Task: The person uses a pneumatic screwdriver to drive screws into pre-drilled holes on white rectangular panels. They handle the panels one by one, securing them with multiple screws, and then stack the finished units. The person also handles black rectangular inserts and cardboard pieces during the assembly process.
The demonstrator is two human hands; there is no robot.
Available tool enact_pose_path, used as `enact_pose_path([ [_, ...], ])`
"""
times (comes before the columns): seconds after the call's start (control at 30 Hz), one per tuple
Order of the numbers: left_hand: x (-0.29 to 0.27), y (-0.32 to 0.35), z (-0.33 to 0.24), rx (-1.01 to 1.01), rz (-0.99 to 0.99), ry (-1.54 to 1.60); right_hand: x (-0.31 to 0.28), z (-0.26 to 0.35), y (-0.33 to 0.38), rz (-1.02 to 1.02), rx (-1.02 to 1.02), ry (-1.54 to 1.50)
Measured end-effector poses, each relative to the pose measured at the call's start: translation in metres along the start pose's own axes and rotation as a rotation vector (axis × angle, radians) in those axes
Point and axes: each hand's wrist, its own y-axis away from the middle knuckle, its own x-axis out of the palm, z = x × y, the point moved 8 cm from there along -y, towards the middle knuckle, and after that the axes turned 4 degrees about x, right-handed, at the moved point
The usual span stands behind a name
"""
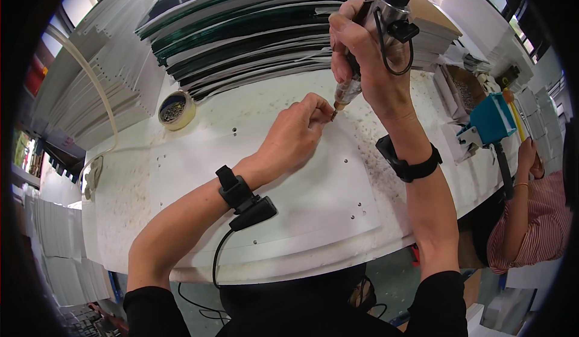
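Note:
My right hand (pixel 373 66) is wrapped round a power screwdriver (pixel 385 10), which hangs tilted with its bit end down and to the left. My left hand (pixel 294 133) pinches beside the bit, near the far edge of a flat white panel (pixel 283 201). Whatever sits between its fingertips is too small to make out. Several small metal fasteners dot the panel, among them a pair (pixel 234 131) left of my left hand and others (pixel 357 210) near its right corner.
A tape roll (pixel 192 115) filled with small screws (pixel 174 109) stands at the left. Behind lie stacked dark-edged sheets (pixel 241 35). At the right are a cardboard box (pixel 449 96) of small parts and a teal device (pixel 493 119); another person's hand (pixel 526 155) is beyond it.

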Motion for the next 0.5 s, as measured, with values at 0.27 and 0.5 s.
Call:
enact_pose_path([
  [0.27, 0.000, 0.001, 0.000, -0.013, 0.030, 0.021, -0.005, -0.012, -0.001, -0.015, 0.039, -0.056],
  [0.5, -0.006, 0.009, -0.008, -0.026, 0.063, 0.010, -0.005, -0.020, -0.002, 0.061, 0.069, 0.005],
])
